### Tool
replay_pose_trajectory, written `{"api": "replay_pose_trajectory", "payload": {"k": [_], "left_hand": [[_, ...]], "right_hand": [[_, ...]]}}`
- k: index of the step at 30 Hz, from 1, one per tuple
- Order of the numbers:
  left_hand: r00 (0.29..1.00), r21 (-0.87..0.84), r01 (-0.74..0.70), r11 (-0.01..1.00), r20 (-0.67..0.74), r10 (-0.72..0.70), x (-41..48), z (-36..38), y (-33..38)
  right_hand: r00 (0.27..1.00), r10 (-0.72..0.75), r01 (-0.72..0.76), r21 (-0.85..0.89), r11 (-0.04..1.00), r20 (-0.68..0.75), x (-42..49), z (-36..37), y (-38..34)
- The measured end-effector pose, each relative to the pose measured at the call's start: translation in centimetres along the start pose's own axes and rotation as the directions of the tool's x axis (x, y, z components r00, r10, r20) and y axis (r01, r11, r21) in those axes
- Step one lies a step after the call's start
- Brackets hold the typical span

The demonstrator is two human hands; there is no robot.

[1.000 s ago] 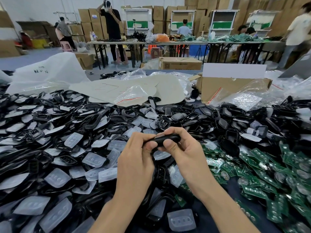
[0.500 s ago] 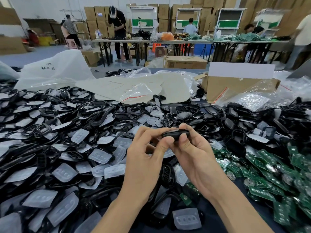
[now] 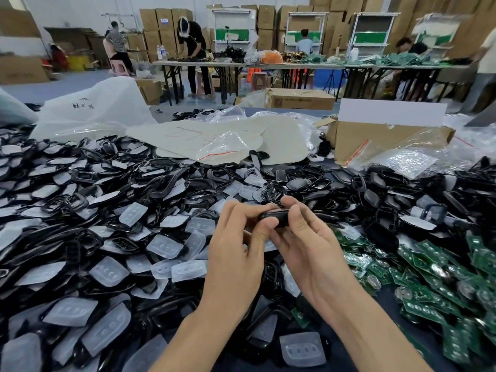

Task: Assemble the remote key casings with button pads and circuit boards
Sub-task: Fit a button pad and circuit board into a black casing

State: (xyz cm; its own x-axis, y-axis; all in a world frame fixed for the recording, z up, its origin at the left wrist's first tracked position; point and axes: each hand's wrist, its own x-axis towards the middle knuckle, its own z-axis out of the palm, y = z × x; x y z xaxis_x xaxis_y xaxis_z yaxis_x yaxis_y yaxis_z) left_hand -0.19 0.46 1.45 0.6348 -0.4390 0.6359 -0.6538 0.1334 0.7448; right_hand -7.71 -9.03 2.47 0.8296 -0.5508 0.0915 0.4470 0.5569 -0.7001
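My left hand (image 3: pixel 236 248) and right hand (image 3: pixel 308 248) both pinch one black casing (image 3: pixel 273 217) with curled fingers, held up in the air. I think I am squeezing its halves shut. Next I must press evenly till it snaps. It looks smooth, hard and rounded. Below lie soft, cloudy pads (image 3: pixel 163 245), black shells (image 3: pixel 166 183) and flat green boards (image 3: pixel 429 277).
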Motion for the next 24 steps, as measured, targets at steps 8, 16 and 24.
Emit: {"api": "replay_pose_trajectory", "payload": {"k": [8,16,24], "left_hand": [[0.957,0.338,-0.289,0.895,0.088,0.276,0.1,-0.4,-1.6],[0.938,0.382,-0.346,0.857,0.132,0.320,0.2,-0.3,-2.2],[0.945,0.383,-0.326,0.864,0.165,0.284,0.3,-0.3,-2.4]], "right_hand": [[0.964,0.253,-0.216,0.318,0.923,-0.082,0.1,0.1,0.4],[0.944,0.290,-0.233,0.302,0.924,-0.157,0.0,0.0,-0.2],[0.938,0.281,-0.230,0.242,0.943,-0.203,0.0,0.2,-0.5]]}}
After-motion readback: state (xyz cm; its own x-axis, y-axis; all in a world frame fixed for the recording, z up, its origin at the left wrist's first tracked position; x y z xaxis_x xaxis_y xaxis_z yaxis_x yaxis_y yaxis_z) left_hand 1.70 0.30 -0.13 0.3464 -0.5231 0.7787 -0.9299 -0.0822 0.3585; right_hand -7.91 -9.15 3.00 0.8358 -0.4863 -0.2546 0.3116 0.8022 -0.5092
